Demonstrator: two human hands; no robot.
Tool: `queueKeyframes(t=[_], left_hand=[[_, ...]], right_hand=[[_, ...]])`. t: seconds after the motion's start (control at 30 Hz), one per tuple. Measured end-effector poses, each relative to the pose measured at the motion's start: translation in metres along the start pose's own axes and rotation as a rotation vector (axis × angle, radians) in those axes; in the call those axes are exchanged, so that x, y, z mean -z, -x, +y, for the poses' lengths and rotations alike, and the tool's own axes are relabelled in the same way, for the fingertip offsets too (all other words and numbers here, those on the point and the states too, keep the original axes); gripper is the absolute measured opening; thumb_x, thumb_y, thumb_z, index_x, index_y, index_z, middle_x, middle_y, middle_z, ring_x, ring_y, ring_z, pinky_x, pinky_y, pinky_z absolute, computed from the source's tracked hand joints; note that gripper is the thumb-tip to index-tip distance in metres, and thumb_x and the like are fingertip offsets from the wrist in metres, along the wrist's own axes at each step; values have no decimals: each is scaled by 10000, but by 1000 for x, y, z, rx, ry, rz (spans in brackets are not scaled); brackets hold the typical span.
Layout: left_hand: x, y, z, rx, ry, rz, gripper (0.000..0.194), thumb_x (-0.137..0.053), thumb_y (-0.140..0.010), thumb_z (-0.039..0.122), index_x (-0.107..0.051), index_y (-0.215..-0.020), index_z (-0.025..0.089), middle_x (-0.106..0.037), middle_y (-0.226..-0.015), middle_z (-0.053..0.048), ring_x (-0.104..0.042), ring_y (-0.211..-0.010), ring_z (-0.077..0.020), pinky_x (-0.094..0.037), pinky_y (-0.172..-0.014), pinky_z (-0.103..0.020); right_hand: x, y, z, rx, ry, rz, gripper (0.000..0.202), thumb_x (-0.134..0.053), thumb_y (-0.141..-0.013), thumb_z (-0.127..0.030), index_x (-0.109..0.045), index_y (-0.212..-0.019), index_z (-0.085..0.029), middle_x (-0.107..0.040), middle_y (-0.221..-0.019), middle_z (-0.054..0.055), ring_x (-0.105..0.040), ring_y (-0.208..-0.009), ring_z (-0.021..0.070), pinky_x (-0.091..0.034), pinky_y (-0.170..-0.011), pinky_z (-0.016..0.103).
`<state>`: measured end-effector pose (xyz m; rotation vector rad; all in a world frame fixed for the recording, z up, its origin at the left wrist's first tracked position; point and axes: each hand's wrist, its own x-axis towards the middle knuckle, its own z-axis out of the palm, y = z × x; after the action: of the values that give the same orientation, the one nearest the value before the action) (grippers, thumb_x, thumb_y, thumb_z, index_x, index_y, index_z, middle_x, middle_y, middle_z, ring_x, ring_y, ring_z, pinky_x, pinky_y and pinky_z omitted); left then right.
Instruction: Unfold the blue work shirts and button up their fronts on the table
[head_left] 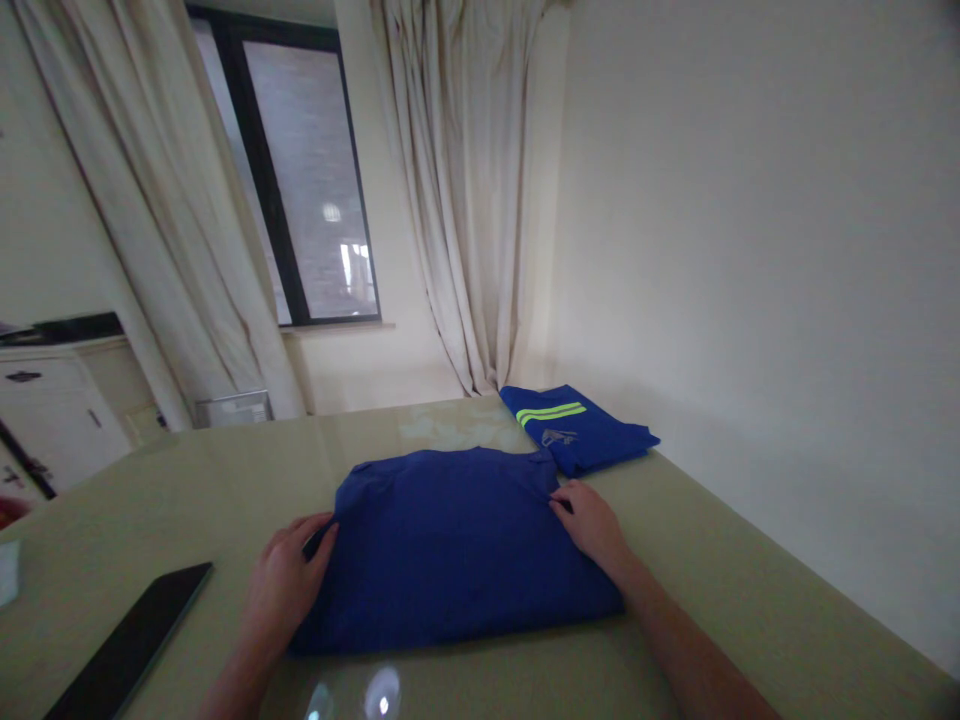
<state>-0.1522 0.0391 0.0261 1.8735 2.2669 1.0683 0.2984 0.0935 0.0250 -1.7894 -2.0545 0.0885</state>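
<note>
A folded blue garment (450,545) lay flat on the glass-topped table (750,590), squarely before the person. The left hand (289,575) pinched its left edge and the right hand (592,520) its far right corner, apparently to keep the fold flat. A second folded blue garment with yellow stripes (574,425) sat just beyond, and a dark tablet, perhaps, (127,645) lay at the left.

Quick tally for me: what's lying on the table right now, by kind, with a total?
Blue folded garments: 2, the plain one between the left hand and right hand, and the striped one beyond it.
Black flat slabs: 1.
White items at the table's left edge: 1, cut off, kind unclear.
Total: 4
</note>
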Motion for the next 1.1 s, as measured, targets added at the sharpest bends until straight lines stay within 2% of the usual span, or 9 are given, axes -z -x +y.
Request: queueKeyframes(t=[0.17, 0.33, 0.5, 0.6, 0.73, 0.8, 0.87, 0.93, 1.1], left_hand=[[13, 0, 8, 225, 338, -85, 397, -698, -706, 535, -732, -969, 239, -796, -950, -66, -732, -935, -324, -587, -868, -414], [34, 8, 13, 562, 1046, -426, 685, -888, -600, 355, -654, -1233, 240, -795, -1061, -76, -767, -913, -293, -635, -818, -416], [30, 6, 13, 921, 1133, -586, 425, -759, -747, 474, -744, -1056, 181, -809, -910, -132, -774, -831, -352, -642, -748, -492], [20, 2, 10, 913, 1097, -466, 392, -743, -771, 414, -729, -1092, 189, -808, -863, -107, -774, -788, -319, -638, -743, -458], [14, -2, 6, 539, 705, -131, 368, -734, -748, 429, -731, -1059, 232, -773, -750, -15, -752, -751, -269, -609, -715, -354], [12, -3, 5, 349, 464, -54, 333, -699, -756, 496, -744, -972, 246, -745, -717, -2, -730, -747, -270, -584, -682, -329], [11, -4, 7, 259, 423, -15, 296, -681, -761, 496, -732, -921, 252, -742, -751, -2, -715, -785, -265, -572, -700, -313], [12, -3, 14, 325, 571, -4, 262, -696, -765, 446, -716, -935, 248, -754, -822, -4, -715, -844, -248, -575, -755, -296], [31, 11, 45, 831, 1173, -77, 423, -707, -832, 305, -655, -1251, 274, -787, -896, -19, -765, -820, -233, -611, -807, -363]], right_hand=[[7, 4, -7, -51, -9, 98, 306, -497, -994, -268, -796, -1037, -218, -757, -1034, 95, -696, -972, 243, -501, -870, 324], [8, 0, -3, -61, -253, 177, 301, -528, -953, -286, -808, -1048, -224, -746, -1200, 98, -679, -1132, 259, -477, -1031, 386], [3, -6, 7, -206, -598, 148, 287, -616, -880, -339, -793, -1056, -197, -752, -1197, 106, -678, -1160, 278, -482, -1058, 430], [-2, -5, 10, -271, -796, 64, 395, -680, -838, -405, -741, -1164, -191, -755, -1193, 100, -711, -1089, 267, -538, -984, 405], [-8, -5, 11, -268, -836, 35, 457, -712, -800, -370, -708, -1213, -173, -754, -1194, 111, -721, -1059, 267, -558, -940, 391], [-8, -5, 11, -250, -740, 67, 402, -703, -796, -344, -741, -1153, -162, -761, -1169, 121, -720, -1048, 277, -544, -954, 405], [-8, -6, 10, -224, -646, 97, 329, -681, -811, -351, -782, -1063, -167, -774, -1128, 119, -716, -1051, 288, -524, -979, 422], [-6, -6, 9, -207, -604, 130, 296, -660, -825, -368, -805, -1014, -191, -784, -1100, 105, -713, -1062, 297, -512, -997, 441], [-4, -6, 4, -222, -673, 250, 282, -684, -787, -376, -828, -960, -207, -796, -1055, 107, -716, -1065, 326, -508, -1020, 480]])
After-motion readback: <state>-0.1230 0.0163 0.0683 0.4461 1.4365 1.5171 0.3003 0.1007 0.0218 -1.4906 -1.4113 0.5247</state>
